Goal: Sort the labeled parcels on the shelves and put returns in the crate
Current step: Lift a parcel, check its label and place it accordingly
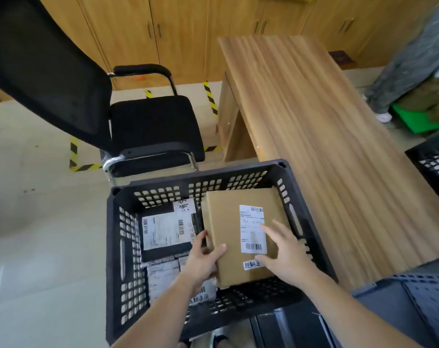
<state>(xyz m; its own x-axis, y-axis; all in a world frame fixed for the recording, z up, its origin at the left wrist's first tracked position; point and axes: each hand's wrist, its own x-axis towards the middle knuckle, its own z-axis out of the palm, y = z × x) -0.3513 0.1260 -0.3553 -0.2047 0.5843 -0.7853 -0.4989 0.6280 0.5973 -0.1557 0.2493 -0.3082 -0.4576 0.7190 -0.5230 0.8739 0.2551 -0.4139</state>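
Head view, looking down into the crate.

- Crate (110,247): black plastic with slotted walls, standing just beside the near end of the bench (326,146).
- Box (228,222): brown cardboard, inside the crate against its right wall. The near end sits higher than the far end, so it lies tilted. A white shipping label (252,229) with barcodes is on the top face. A small handwritten sticker (252,264) sits below that label, near the box's front edge.
- Left hand (203,259): grasping the box at its near left corner, with the thumb on the top face and the fingers curled round the left side.
- Right hand (286,252): released, fingers straight and spread over the right part of the box top, fingertips at the label's edge. Whether the palm actually presses on the cardboard cannot be told.
- Other contents of the crate: a flat black parcel (166,232) with a white label, left of the box. Pale bagged parcels (163,275) lie nearer the front, partly under the left forearm, one of them with a handwritten sticker.

Surroundings:
- A black chair (153,126) stands beyond the crate on the left.
- Wooden cabinets (178,33) run along the back wall.
- Yellow-black tape (74,151) marks the floor.
- A second black crate (432,159) is at the right edge, and a blue-grey crate (414,297) at the lower right.
- Another person's trouser leg (409,59) is at the upper right.
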